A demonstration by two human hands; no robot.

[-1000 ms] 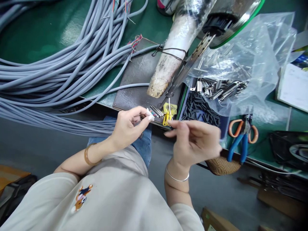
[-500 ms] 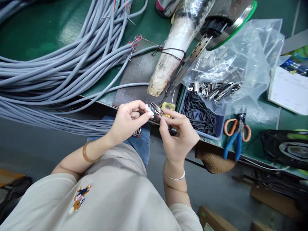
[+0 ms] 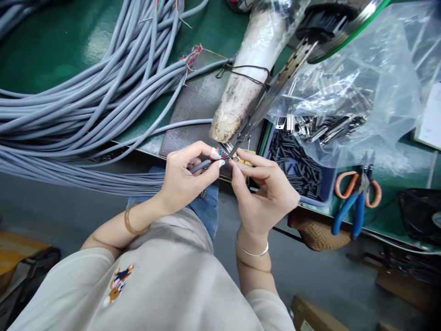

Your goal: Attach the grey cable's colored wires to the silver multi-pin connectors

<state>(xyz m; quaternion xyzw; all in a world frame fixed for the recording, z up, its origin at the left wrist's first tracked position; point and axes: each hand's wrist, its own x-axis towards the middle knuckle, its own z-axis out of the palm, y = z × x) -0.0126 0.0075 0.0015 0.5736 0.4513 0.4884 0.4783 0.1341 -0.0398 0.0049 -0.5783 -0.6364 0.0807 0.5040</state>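
My left hand [image 3: 188, 172] pinches the end of a grey cable [image 3: 203, 164] between thumb and forefinger, both with white covers on their tips. Thin coloured wires [image 3: 222, 154] fan out from that end to a metal pin connector [image 3: 226, 148], partly hidden by the fingers. The dark tip of a soldering iron [image 3: 272, 99] comes down beside the connector; the iron is tied with wire to a stained white tube [image 3: 237, 96]. Closed at the fingertips, my right hand [image 3: 263, 191] holds a thin pale wire [image 3: 234, 162], its end close to the iron's tip.
Bundled grey cables [image 3: 86, 115] cover the left of the green table. A blue bin [image 3: 325, 186] of black sleeves [image 3: 292, 161] stands at right, with metal connectors [image 3: 317, 126] and a plastic bag [image 3: 389, 92] over it. Pliers [image 3: 360, 195] lie near the edge.
The connector has come in under the iron's tip, and the right hand's thin wire now reaches that spot. More grey cable shows below the left fingers. The view has shifted slightly.
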